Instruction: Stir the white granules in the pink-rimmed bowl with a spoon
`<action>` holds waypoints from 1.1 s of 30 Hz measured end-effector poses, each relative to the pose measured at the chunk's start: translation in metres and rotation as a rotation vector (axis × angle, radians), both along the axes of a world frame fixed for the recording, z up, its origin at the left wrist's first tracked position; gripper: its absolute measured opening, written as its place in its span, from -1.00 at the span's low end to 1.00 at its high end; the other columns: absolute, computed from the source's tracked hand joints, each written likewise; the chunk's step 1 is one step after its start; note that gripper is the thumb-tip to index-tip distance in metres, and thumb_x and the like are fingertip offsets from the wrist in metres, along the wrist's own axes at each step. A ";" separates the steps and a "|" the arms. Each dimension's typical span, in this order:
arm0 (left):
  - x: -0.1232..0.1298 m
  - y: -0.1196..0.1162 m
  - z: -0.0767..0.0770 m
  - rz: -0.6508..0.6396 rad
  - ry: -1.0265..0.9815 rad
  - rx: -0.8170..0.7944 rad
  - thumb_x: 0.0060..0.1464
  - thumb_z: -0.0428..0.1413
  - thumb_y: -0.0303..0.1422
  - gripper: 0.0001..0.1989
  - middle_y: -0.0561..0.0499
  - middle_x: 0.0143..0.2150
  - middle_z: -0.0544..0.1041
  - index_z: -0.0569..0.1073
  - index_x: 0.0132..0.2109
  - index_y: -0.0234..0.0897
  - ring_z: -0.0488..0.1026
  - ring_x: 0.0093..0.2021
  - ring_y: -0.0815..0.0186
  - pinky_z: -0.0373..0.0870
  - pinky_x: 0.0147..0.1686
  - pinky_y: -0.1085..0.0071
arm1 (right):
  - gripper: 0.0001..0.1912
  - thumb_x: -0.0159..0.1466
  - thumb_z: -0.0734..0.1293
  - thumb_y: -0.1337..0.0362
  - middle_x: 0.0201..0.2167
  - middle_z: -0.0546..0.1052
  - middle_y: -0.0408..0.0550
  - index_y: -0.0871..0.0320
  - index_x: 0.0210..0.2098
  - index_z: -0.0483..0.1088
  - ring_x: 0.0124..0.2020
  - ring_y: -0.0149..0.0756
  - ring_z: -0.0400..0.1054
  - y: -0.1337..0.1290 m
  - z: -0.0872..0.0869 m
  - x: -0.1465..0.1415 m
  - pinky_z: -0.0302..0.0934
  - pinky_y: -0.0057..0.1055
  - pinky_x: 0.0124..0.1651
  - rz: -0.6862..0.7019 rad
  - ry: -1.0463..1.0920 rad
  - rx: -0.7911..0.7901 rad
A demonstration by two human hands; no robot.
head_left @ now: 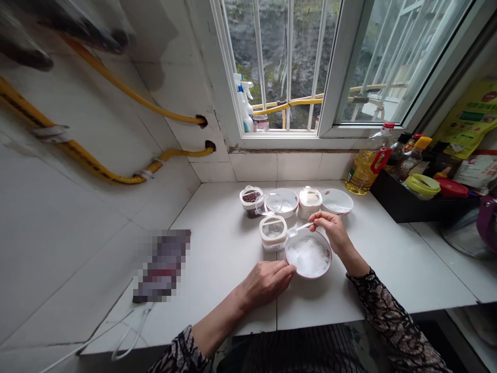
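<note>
My right hand [329, 231] pinches the handle of a small white spoon [294, 231], whose head is over the far left rim of a white bowl [329, 263]. White grains [309, 256] are heaped in that bowl. At its near left side, my left hand [271, 280] is closed with thumb and fingers at the rim; the exact grip underneath is hidden. Just left of the bowl stands a square jar [274, 243] with its clear lid [274, 203] tipped up, holding whitish grains.
Behind are a jar of dark reddish bits [252, 201], a jar of pale powder [309, 205] and two bowls [285, 209], [344, 205]. An oil bottle [363, 171] and a black seasoning box [404, 204] stand right. A blurred-out dark object [165, 267] lies left with a cable.
</note>
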State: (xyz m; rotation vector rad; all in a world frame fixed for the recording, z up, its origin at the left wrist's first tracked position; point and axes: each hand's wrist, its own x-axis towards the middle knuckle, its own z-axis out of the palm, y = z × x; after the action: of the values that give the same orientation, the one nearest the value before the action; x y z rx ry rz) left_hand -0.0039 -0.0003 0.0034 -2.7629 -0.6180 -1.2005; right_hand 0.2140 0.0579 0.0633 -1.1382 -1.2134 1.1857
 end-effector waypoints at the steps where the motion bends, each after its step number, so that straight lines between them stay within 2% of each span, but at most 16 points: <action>1: 0.000 0.000 0.001 0.002 0.002 0.000 0.27 -0.05 -0.55 -0.86 0.06 -0.45 0.49 0.37 -0.12 -0.32 0.41 -0.54 0.42 0.32 -0.57 0.52 | -0.87 0.02 0.32 0.25 -0.63 0.49 -0.17 0.16 -0.47 0.48 -0.52 -0.35 0.37 -0.001 0.000 -0.003 0.28 -0.36 -0.28 -0.002 -0.003 0.025; 3: 0.000 -0.001 0.002 0.005 0.004 0.000 0.27 -0.06 -0.55 -0.86 0.06 -0.45 0.48 0.37 -0.12 -0.32 0.41 -0.54 0.43 0.32 -0.57 0.54 | -0.85 0.11 0.32 0.22 -0.54 0.54 -0.13 0.16 -0.39 0.47 -0.46 -0.31 0.44 -0.004 0.000 -0.009 0.30 -0.34 -0.26 -0.007 -0.044 0.122; 5: 0.000 -0.001 0.003 0.003 -0.001 -0.002 0.28 -0.06 -0.53 -0.86 0.06 -0.45 0.47 0.38 -0.12 -0.32 0.40 -0.54 0.44 0.32 -0.57 0.54 | -0.84 0.22 0.29 0.21 -0.43 0.57 -0.08 0.14 -0.30 0.46 -0.38 -0.27 0.48 -0.008 0.000 -0.015 0.32 -0.32 -0.23 -0.028 -0.155 0.287; 7: 0.000 -0.001 0.003 -0.002 -0.001 -0.008 0.28 -0.07 -0.53 -0.86 0.06 -0.45 0.47 0.37 -0.12 -0.33 0.39 -0.54 0.44 0.30 -0.57 0.54 | -0.86 0.31 0.25 0.28 -0.37 0.60 -0.05 0.13 -0.24 0.46 -0.31 -0.24 0.48 -0.011 -0.001 -0.020 0.31 -0.28 -0.17 -0.030 -0.352 0.522; 10: 0.000 -0.001 0.002 -0.003 0.002 -0.011 0.28 -0.08 -0.54 -0.85 0.07 -0.47 0.44 0.37 -0.13 -0.32 0.37 -0.55 0.44 0.27 -0.58 0.53 | -0.77 0.34 0.18 0.44 -0.34 0.63 -0.04 0.12 -0.23 0.46 -0.28 -0.24 0.46 -0.015 0.000 -0.024 0.24 -0.22 -0.07 0.065 -0.666 0.880; 12: 0.000 0.000 0.001 0.001 -0.002 -0.007 0.27 -0.08 -0.54 -0.85 0.08 -0.49 0.42 0.37 -0.14 -0.32 0.35 -0.57 0.44 0.25 -0.59 0.53 | -0.74 0.34 0.17 0.50 -0.35 0.63 -0.06 0.12 -0.22 0.45 -0.30 -0.26 0.46 -0.016 0.003 -0.023 0.21 -0.20 -0.03 0.098 -0.748 0.999; 14: 0.000 0.000 0.001 -0.002 -0.003 -0.007 0.27 -0.07 -0.54 -0.86 0.08 -0.48 0.42 0.37 -0.13 -0.32 0.35 -0.57 0.43 0.25 -0.60 0.53 | -0.76 0.33 0.19 0.50 -0.36 0.62 -0.08 0.11 -0.21 0.45 -0.31 -0.26 0.45 -0.017 0.006 -0.019 0.21 -0.21 -0.04 0.037 -0.712 1.002; 19: -0.001 0.000 0.001 -0.020 0.000 -0.027 0.27 -0.06 -0.55 -0.85 0.04 -0.43 0.48 0.36 -0.10 -0.32 0.40 -0.53 0.41 0.29 -0.57 0.51 | -0.81 0.25 0.23 0.46 -0.53 0.52 -0.14 0.10 -0.36 0.43 -0.42 -0.26 0.37 -0.017 0.009 -0.001 0.23 -0.30 -0.22 -0.133 -0.620 0.817; 22: -0.001 0.000 -0.001 -0.011 -0.002 -0.020 0.26 -0.06 -0.55 -0.85 0.03 -0.41 0.50 0.36 -0.10 -0.32 0.42 -0.52 0.41 0.32 -0.56 0.51 | -0.81 0.19 0.22 0.46 -0.55 0.50 -0.14 0.10 -0.44 0.41 -0.45 -0.27 0.34 -0.015 0.003 0.003 0.21 -0.29 -0.20 -0.099 -0.720 0.760; 27: -0.001 -0.001 -0.003 0.007 0.007 -0.020 0.26 -0.05 -0.54 -0.85 0.05 -0.43 0.49 0.37 -0.11 -0.31 0.43 -0.51 0.43 0.34 -0.54 0.54 | -0.79 0.15 0.21 0.46 -0.55 0.52 -0.14 0.12 -0.47 0.43 -0.45 -0.29 0.33 -0.013 -0.006 -0.003 0.17 -0.24 -0.05 0.083 -0.824 0.682; 29: -0.001 -0.001 -0.002 0.011 0.011 -0.024 0.26 -0.05 -0.54 -0.85 0.05 -0.43 0.50 0.38 -0.11 -0.30 0.44 -0.51 0.43 0.36 -0.53 0.55 | -0.79 0.14 0.21 0.46 -0.55 0.53 -0.15 0.11 -0.48 0.43 -0.44 -0.29 0.34 -0.013 -0.006 -0.004 0.17 -0.25 -0.05 0.080 -0.791 0.634; 33: -0.001 -0.001 -0.001 0.006 0.003 -0.019 0.26 -0.05 -0.54 -0.85 0.04 -0.43 0.51 0.37 -0.11 -0.31 0.44 -0.51 0.41 0.36 -0.53 0.53 | -0.79 0.09 0.19 0.41 -0.62 0.49 -0.17 0.09 -0.55 0.41 -0.44 -0.28 0.35 -0.011 -0.003 0.000 0.19 -0.29 -0.13 -0.012 -0.671 0.494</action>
State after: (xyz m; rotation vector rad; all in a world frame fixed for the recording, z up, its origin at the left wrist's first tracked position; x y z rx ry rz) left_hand -0.0045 -0.0011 0.0020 -2.7755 -0.6406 -1.1946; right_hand 0.2142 0.0469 0.0606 -1.1817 -1.8706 0.4324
